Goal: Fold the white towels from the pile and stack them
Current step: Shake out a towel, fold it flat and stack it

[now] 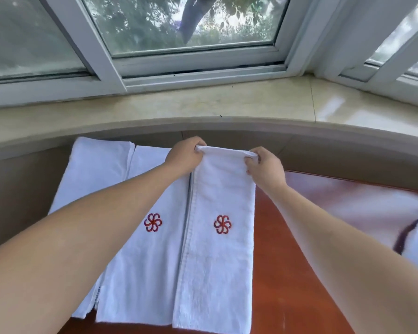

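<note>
While left hand (pixel 185 154) and right hand (pixel 263 166) pinch narrow towel (pixel 217 249), 2 corners gripped

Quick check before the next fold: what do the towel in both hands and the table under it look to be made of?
Towel: white terry cotton by its nubby looped pile, stitched hem and red embroidered flower. Table: reddish-brown wood or veneer, probably lacquered, since it shines with window glare. Left hand and right hand grip the towel's far corners.

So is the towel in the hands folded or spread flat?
Folded lengthwise: the towel is a narrow strip, both hands pinching its doubled far end.
</note>
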`<action>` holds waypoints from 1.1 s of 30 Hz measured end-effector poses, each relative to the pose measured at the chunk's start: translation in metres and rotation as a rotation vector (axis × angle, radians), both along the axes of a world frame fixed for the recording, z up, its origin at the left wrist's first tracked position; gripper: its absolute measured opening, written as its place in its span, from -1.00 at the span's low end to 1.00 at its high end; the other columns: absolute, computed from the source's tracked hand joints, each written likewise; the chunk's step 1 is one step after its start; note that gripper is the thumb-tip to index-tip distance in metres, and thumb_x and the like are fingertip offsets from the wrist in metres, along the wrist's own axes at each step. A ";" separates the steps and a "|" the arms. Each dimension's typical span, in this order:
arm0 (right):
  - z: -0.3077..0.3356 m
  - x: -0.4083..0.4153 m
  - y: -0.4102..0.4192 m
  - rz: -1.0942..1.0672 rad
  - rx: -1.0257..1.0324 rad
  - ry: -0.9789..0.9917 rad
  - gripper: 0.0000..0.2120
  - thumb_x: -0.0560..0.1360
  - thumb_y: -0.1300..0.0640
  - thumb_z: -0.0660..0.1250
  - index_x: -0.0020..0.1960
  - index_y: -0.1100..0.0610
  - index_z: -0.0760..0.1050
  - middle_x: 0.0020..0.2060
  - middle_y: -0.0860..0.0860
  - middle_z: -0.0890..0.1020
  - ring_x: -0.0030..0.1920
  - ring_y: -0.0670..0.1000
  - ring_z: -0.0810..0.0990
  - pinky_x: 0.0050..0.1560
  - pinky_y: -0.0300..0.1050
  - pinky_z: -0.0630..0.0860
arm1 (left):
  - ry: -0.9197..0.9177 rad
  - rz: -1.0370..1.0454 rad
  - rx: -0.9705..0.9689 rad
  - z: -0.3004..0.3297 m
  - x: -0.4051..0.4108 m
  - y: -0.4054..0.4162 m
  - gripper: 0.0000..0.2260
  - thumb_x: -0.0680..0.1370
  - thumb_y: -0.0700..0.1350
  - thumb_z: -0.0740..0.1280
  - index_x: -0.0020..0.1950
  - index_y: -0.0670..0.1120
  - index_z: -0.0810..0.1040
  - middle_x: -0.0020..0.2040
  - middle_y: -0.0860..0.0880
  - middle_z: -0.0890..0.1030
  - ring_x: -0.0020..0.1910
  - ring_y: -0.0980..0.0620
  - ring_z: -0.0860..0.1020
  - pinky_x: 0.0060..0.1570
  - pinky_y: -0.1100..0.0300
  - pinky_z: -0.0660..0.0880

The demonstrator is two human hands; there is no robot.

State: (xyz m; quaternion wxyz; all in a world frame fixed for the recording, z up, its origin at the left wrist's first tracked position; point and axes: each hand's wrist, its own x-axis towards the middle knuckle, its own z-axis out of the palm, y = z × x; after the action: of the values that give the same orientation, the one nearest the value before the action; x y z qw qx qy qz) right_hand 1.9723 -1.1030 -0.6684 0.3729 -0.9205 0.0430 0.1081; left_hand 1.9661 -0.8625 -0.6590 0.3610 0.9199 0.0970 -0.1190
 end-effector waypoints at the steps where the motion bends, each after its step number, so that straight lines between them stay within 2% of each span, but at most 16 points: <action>1: -0.007 0.004 0.003 0.011 -0.008 -0.001 -0.78 0.58 0.01 0.26 0.18 0.01 0.55 -0.14 0.00 0.70 -0.12 0.05 0.65 -0.12 -0.06 0.58 | -0.004 0.015 0.003 -0.007 0.001 0.003 -0.80 0.56 -0.17 0.22 0.03 0.09 0.58 -0.04 0.15 0.62 -0.05 0.02 0.58 -0.09 0.08 0.54; 4: -0.024 0.014 0.011 0.035 -0.040 0.016 -0.77 0.59 -0.01 0.25 0.20 -0.03 0.54 -0.16 -0.02 0.69 -0.13 0.05 0.64 -0.20 -0.12 0.52 | -0.001 0.032 0.005 -0.026 0.004 0.010 -0.78 0.59 -0.14 0.23 0.14 0.09 0.57 0.06 0.08 0.63 0.01 -0.01 0.58 -0.02 0.04 0.56; 8: -0.041 0.019 0.013 0.017 -0.071 0.028 -0.76 0.60 -0.01 0.22 0.22 -0.02 0.53 -0.15 -0.01 0.68 -0.11 0.07 0.64 -0.14 -0.08 0.55 | -0.044 0.047 -0.011 -0.044 0.008 0.009 -0.73 0.62 -0.16 0.22 0.27 0.06 0.54 0.15 0.08 0.61 0.06 0.02 0.54 -0.03 0.10 0.50; 11: -0.046 0.018 0.013 -0.027 -0.064 0.011 -0.78 0.60 0.02 0.21 0.19 -0.02 0.53 -0.17 -0.04 0.66 -0.13 0.05 0.64 -0.12 -0.04 0.59 | -0.082 0.052 -0.014 -0.050 0.012 0.004 -0.71 0.63 -0.18 0.22 0.31 0.06 0.52 0.09 0.08 0.56 0.00 0.05 0.49 -0.13 0.17 0.37; 13: -0.048 0.018 0.015 -0.054 -0.047 0.005 -0.79 0.60 0.03 0.20 0.17 -0.01 0.53 -0.18 -0.05 0.66 -0.12 0.06 0.64 -0.13 -0.06 0.56 | -0.084 0.060 -0.011 -0.052 0.013 0.003 -0.68 0.63 -0.19 0.21 0.34 0.07 0.49 0.08 0.07 0.54 0.00 0.03 0.50 -0.15 0.17 0.37; 16: -0.049 0.012 0.019 -0.081 -0.040 -0.002 -0.71 0.60 0.06 0.18 0.29 -0.01 0.48 -0.12 -0.08 0.63 -0.05 0.07 0.63 -0.16 -0.10 0.44 | -0.096 0.055 0.029 -0.056 0.010 -0.002 -0.66 0.66 -0.19 0.18 0.42 0.03 0.44 0.30 0.01 0.53 0.14 -0.02 0.52 -0.03 0.13 0.43; 17: -0.049 0.006 0.020 -0.089 0.006 -0.007 -0.64 0.59 0.07 0.19 0.37 -0.04 0.42 -0.04 -0.09 0.63 -0.02 0.04 0.63 -0.15 -0.13 0.41 | -0.119 0.065 0.043 -0.056 0.005 -0.004 -0.64 0.66 -0.20 0.19 0.45 0.02 0.42 0.37 -0.01 0.47 0.22 -0.05 0.51 0.00 0.11 0.44; 18: -0.048 -0.004 0.020 -0.078 0.071 -0.016 -0.54 0.57 0.08 0.23 0.46 -0.10 0.33 0.13 -0.11 0.62 0.04 -0.02 0.62 -0.14 -0.17 0.42 | -0.170 0.068 0.084 -0.055 -0.002 -0.007 -0.60 0.65 -0.22 0.21 0.48 0.00 0.40 0.44 -0.05 0.40 0.31 -0.08 0.47 0.04 0.10 0.44; 19: -0.047 -0.016 0.020 -0.028 0.119 -0.040 -0.42 0.55 0.08 0.28 0.53 -0.14 0.23 0.35 -0.15 0.50 0.14 -0.08 0.58 -0.09 -0.19 0.45 | -0.245 0.036 0.174 -0.054 -0.010 -0.009 -0.56 0.63 -0.23 0.26 0.51 -0.02 0.38 0.49 -0.09 0.33 0.40 -0.13 0.40 0.12 0.06 0.45; 20: -0.046 -0.028 0.019 0.064 0.122 -0.070 -0.31 0.53 0.07 0.34 0.58 -0.14 0.15 0.51 -0.16 0.32 0.27 -0.10 0.51 -0.01 -0.18 0.48 | -0.318 -0.052 0.294 -0.053 -0.020 -0.011 -0.52 0.60 -0.21 0.30 0.53 -0.04 0.37 0.53 -0.13 0.29 0.47 -0.18 0.33 0.23 0.00 0.43; 22: -0.051 -0.052 0.015 0.295 -0.018 -0.131 -0.21 0.50 0.00 0.41 0.63 -0.04 0.12 0.64 -0.06 0.08 0.50 -0.01 0.31 0.26 -0.02 0.47 | -0.370 -0.349 0.484 -0.056 -0.044 -0.015 -0.49 0.62 -0.09 0.30 0.57 -0.04 0.33 0.60 -0.14 0.23 0.56 -0.20 0.23 0.47 -0.10 0.27; 24: -0.056 -0.073 0.010 0.461 -0.226 -0.156 -0.23 0.55 -0.14 0.36 0.64 0.06 0.14 0.66 0.03 0.03 0.63 0.08 0.08 0.55 0.10 0.18 | -0.257 -0.542 0.583 -0.060 -0.070 -0.018 -0.47 0.67 0.04 0.18 0.64 0.02 0.19 0.66 -0.07 0.11 0.63 -0.14 0.09 0.58 -0.09 0.07; 26: -0.053 -0.093 0.006 0.511 -0.369 -0.120 -0.22 0.58 -0.28 0.25 0.65 0.07 0.11 0.66 0.03 -0.02 0.65 0.08 -0.07 0.63 0.10 -0.05 | -0.145 -0.555 0.606 -0.059 -0.091 -0.015 -0.45 0.68 0.09 0.10 0.67 0.03 0.09 0.68 -0.04 0.02 0.65 -0.10 -0.01 0.60 -0.07 -0.03; 29: -0.048 -0.126 -0.007 0.604 -0.472 -0.080 -0.16 0.56 -0.39 0.15 0.67 0.01 -0.01 0.66 -0.01 -0.08 0.65 0.06 -0.15 0.63 0.06 -0.16 | -0.053 -0.628 0.614 -0.052 -0.122 -0.009 -0.41 0.68 0.13 0.10 0.68 0.03 0.01 0.69 -0.03 -0.06 0.65 -0.10 -0.08 0.60 -0.04 -0.09; 33: -0.041 -0.171 -0.022 0.703 -0.535 0.006 -0.05 0.49 -0.48 0.15 0.68 -0.06 -0.15 0.66 -0.04 -0.18 0.64 0.03 -0.25 0.61 0.05 -0.25 | 0.078 -0.753 0.604 -0.047 -0.173 -0.011 -0.31 0.65 0.27 0.11 0.68 0.12 -0.13 0.67 0.02 -0.23 0.64 -0.06 -0.24 0.60 -0.05 -0.21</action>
State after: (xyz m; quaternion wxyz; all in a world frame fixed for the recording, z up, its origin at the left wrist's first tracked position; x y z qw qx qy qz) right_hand 1.8012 -1.1248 -0.7098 0.0618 -0.9431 -0.2451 0.2161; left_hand 1.7934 -0.8734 -0.7057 0.0059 0.9495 -0.1991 -0.2425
